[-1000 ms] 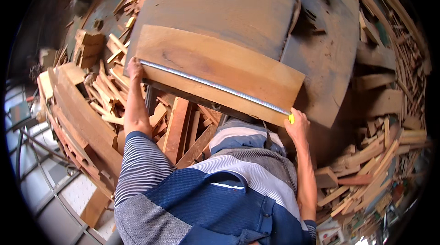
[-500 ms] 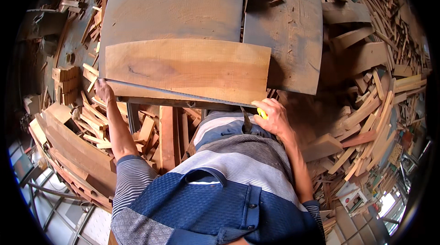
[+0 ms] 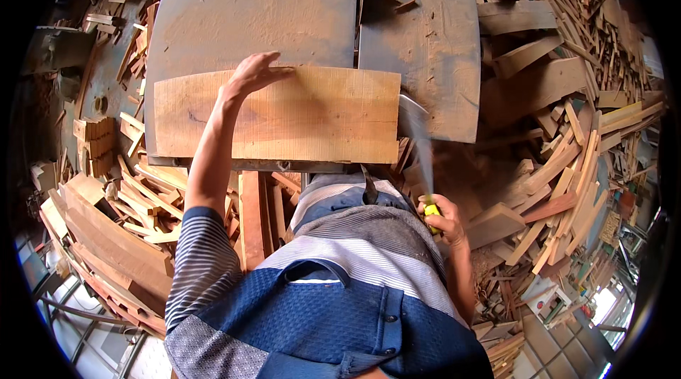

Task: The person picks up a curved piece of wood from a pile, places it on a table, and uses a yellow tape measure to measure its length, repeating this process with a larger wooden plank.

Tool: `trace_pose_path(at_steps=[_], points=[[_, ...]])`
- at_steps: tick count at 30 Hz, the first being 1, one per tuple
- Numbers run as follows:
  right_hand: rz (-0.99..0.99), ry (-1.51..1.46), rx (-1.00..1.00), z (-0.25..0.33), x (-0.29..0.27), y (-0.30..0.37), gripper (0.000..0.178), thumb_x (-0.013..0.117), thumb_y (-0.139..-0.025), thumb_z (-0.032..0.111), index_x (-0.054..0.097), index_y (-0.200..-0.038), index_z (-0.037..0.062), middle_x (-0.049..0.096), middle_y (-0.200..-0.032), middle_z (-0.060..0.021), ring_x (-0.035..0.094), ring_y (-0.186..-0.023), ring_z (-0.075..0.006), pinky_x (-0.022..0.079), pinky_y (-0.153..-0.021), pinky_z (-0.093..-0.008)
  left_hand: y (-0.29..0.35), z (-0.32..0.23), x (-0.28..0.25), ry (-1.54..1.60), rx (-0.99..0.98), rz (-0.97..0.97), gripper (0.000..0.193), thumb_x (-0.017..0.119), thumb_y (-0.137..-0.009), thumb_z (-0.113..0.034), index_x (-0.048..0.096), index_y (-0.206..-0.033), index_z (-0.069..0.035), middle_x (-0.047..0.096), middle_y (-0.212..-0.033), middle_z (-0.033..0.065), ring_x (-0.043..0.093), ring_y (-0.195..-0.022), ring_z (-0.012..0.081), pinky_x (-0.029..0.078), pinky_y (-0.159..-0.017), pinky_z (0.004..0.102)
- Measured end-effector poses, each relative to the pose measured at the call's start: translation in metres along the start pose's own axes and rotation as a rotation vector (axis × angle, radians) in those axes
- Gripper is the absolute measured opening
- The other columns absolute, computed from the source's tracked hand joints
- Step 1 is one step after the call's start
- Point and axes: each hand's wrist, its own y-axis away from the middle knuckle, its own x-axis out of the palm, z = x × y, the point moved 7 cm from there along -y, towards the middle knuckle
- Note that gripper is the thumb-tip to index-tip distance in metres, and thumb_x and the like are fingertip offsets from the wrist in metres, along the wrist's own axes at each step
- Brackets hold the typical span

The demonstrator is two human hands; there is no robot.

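A wide, flat wooden board (image 3: 333,120) lies along the near edge of a sawdust-covered metal table (image 3: 259,14). My left hand (image 3: 254,75) reaches across it to its far edge, fingers stretched out and apart, gripping nothing. Whether the palm presses on the wood I cannot tell. To the right of the board, near my hip, my right hand (image 3: 448,223) is closed around a yellow tape measure (image 3: 430,210). Its blade (image 3: 421,141), blurred by motion, sticks out from the case and curves up toward the board's right end.
A table slot separates the left top from the right metal plate (image 3: 433,53), which carries wood chips. Offcuts (image 3: 560,187) pile up on the right. Long planks (image 3: 113,230) stack at the left, and a reddish beam (image 3: 252,216) stands below the table edge.
My left hand has left the board's near left corner for its far edge. My right hand has drawn the tape measure back toward me, and the blade no longer lies along the board.
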Motion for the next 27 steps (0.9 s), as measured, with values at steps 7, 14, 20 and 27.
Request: trace_pose_path(at_steps=[7,14,20,27], points=[[-0.37,-0.429,0.033,-0.053,0.002,0.022,0.068,0.062,-0.086,0.018,0.048,-0.15,-0.0006,0.065,-0.1,-0.0043,0.059,-0.09,-0.0121,0.046,-0.082,-0.0221,-0.016,-0.033,0.018,-0.083,0.163,0.33,0.057,0.08,-0.081,-0.06,0.077,-0.102,-0.008,0.077,-0.103,0.0129,0.073,-0.097,0.0294,0.054,-0.081,0.0445],[-0.476,-0.513,0.09,-0.061,0.004,0.012,0.059,0.058,-0.091,0.017,0.05,-0.147,-0.0013,0.066,-0.099,-0.0054,0.062,-0.089,-0.0139,0.048,-0.082,-0.0241,-0.021,-0.03,0.013,-0.12,0.004,0.337,0.06,0.092,-0.067,-0.052,0.073,-0.095,-0.002,0.07,-0.079,0.0143,0.067,-0.075,0.0288,0.051,-0.071,0.0441],[-0.337,-0.524,0.063,-0.044,-0.002,-0.022,0.053,0.062,-0.089,0.014,0.056,-0.139,-0.0038,0.066,-0.096,-0.0055,0.063,-0.09,-0.0146,0.05,-0.082,-0.0258,0.051,-0.1,-0.058,-0.198,0.171,0.219,0.046,0.092,-0.059,-0.035,0.071,-0.088,-0.005,0.066,-0.077,0.0118,0.062,-0.078,0.0312,0.048,-0.076,0.0436],[-0.454,-0.423,0.198,-0.026,-0.013,-0.054,0.04,0.065,-0.092,0.015,0.067,-0.129,0.0016,0.069,-0.095,-0.0058,0.064,-0.081,-0.0151,0.051,-0.072,-0.0281,0.204,-0.137,-0.05,-0.221,0.34,-0.06,0.034,0.086,-0.06,-0.019,0.069,-0.087,-0.01,0.059,-0.083,0.0058,0.06,-0.087,0.0271,0.054,-0.076,0.0396]])
